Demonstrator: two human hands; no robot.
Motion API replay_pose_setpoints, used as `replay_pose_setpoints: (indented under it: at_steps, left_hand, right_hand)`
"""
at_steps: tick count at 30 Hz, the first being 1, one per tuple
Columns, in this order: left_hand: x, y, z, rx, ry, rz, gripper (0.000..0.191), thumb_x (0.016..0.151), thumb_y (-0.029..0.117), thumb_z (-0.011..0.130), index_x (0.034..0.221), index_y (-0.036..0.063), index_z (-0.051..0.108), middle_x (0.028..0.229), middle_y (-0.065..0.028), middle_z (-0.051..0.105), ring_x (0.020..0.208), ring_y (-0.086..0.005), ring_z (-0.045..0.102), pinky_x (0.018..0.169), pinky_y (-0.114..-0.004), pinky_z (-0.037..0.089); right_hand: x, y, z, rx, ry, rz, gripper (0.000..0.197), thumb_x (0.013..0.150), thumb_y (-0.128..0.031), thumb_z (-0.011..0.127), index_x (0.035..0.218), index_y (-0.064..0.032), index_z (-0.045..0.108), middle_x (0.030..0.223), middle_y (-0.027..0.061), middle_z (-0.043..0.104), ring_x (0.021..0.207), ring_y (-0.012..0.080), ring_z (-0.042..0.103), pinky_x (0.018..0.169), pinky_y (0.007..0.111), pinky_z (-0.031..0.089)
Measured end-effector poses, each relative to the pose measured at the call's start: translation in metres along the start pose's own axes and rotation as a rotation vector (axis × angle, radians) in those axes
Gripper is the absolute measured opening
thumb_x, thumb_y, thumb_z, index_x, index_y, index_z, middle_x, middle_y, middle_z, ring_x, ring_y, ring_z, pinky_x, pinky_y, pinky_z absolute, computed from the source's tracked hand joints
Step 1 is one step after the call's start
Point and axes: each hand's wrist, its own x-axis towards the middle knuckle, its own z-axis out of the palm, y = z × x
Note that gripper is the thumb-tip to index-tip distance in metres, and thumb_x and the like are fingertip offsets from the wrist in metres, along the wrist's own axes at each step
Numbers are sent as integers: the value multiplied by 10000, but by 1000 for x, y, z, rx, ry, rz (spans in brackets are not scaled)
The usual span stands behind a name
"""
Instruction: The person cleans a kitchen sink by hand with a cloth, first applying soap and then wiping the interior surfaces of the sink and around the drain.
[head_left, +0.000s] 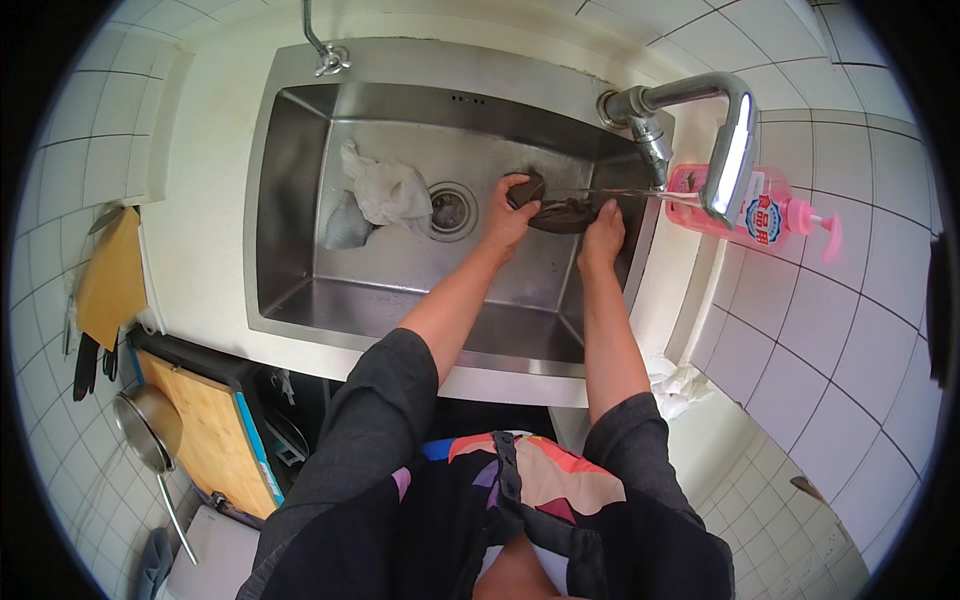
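Observation:
Water runs from the chrome faucet (731, 165) over a dark brown cloth (562, 214), wet and bunched, at the right side of the stainless steel sink (420, 289). My left hand (508, 214) grips the cloth's left end between thumb and fingers. At its right end, my right hand (604, 234) touches the cloth with fingers extended; whether it grips the cloth is hard to tell. A white cloth (390, 187) and a grey ribbed cloth (347, 221) lie crumpled left of and against the drain (451, 211).
A pink pump bottle (727, 206) lies behind the faucet spout at the right. A small tap (331, 60) is at the sink's back left. Left of the sink are a wooden cutting board (202, 427), a metal pan (146, 427) and a yellow-brown blade-shaped thing (112, 277).

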Motion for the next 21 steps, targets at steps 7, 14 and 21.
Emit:
replay_pose_setpoints:
  at_steps: [7, 14, 21]
  left_hand:
    - [4, 21, -33, -623, -124, -231, 728, 688, -94, 485, 1320, 185, 253, 1098, -91, 438, 969, -185, 448, 840, -383, 392]
    - [-41, 27, -17, -222, -85, -690, 773, 794, 117, 584, 1359, 239, 71, 1184, -105, 383, 1037, -238, 426, 830, -399, 412]
    - [-28, -4, -21, -799, -160, -603, 575, 828, 371, 507, 1295, 95, 318, 1130, -133, 495, 1007, -238, 510, 846, -389, 431]
  right_hand:
    - [-57, -37, -25, 565, -236, 676, 364, 903, -378, 398, 1075, -68, 484, 1023, 104, 540, 915, 244, 503, 759, 405, 417]
    - [-60, -72, -22, 844, -254, 677, 353, 833, -308, 554, 1110, -111, 458, 1015, 102, 525, 901, 240, 512, 698, 431, 443]
    - [-122, -59, 13, -278, -339, -296, 333, 776, -291, 609, 994, -47, 547, 942, 171, 573, 905, 274, 556, 737, 359, 448]
